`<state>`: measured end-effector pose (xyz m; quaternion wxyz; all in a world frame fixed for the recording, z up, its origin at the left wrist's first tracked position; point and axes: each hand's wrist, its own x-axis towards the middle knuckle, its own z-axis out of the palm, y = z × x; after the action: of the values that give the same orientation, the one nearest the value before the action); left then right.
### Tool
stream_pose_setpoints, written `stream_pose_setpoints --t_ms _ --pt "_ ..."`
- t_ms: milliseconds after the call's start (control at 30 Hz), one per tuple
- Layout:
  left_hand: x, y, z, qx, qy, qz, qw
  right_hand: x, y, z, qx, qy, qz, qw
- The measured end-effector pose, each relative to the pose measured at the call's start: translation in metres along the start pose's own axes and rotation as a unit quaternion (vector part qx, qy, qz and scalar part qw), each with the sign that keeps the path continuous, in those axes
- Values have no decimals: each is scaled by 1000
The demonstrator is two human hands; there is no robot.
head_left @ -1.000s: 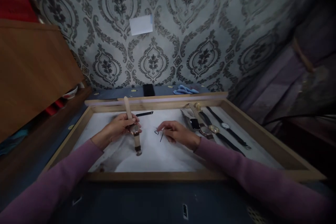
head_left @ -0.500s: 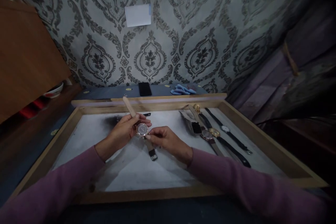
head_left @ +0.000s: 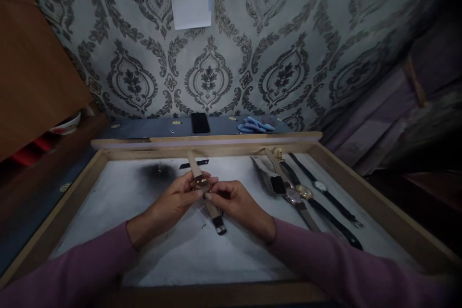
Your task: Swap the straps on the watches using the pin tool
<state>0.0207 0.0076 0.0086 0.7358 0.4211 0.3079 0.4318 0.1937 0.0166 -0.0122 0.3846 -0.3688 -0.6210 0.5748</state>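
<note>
A watch [head_left: 201,184] with a round case and a light strap is held above the white floor of a wooden tray [head_left: 119,155]. My left hand [head_left: 173,202] grips its case from the left, thumb at the lower edge. The fingers of my right hand [head_left: 240,204] pinch the case's right side. One strap half points up and away, the other hangs down toward a dark buckle end. A flat black strip [head_left: 194,164] lies behind the watch, beside a dark smudge with a tiny metal piece [head_left: 160,168].
Several watches lie at the tray's right, among them a smartwatch [head_left: 277,185], a gold-coloured one [head_left: 305,191] and a white-dialled one [head_left: 320,186]. Behind the tray are a black phone [head_left: 200,122] and a blue cloth [head_left: 255,124]. An orange-brown cabinet [head_left: 39,72] stands left.
The watch has tilted, and its strap has swung to the right. My left thumb has moved from the upper strap down to the case. The black strip now shows more fully. The view has shifted slightly.
</note>
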Motion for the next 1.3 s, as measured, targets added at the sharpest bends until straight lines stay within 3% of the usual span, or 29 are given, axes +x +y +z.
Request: stream_pose_setpoints --t_ms 133,400,700,1067,1200,1300 --pt "3 -3 -5 13 -8 2 1000 -1 4 -2 -18 -11 -4 1000" --pt "7 -4 -13 29 38 -33 998 -2 0 -10 -5 -39 10 999" --pt "6 3 -17 93 24 -30 995 -1 1 -12 -27 -40 27 998" --pt "6 -5 -17 139 3 -77 987 5 5 -18 -86 -50 7 995" --pt "5 -8 -18 278 -56 -45 958 5 4 -19 -89 -46 2 995" --pt "1 -5 -19 453 -57 37 889 5 4 -20 -95 -41 6 995"
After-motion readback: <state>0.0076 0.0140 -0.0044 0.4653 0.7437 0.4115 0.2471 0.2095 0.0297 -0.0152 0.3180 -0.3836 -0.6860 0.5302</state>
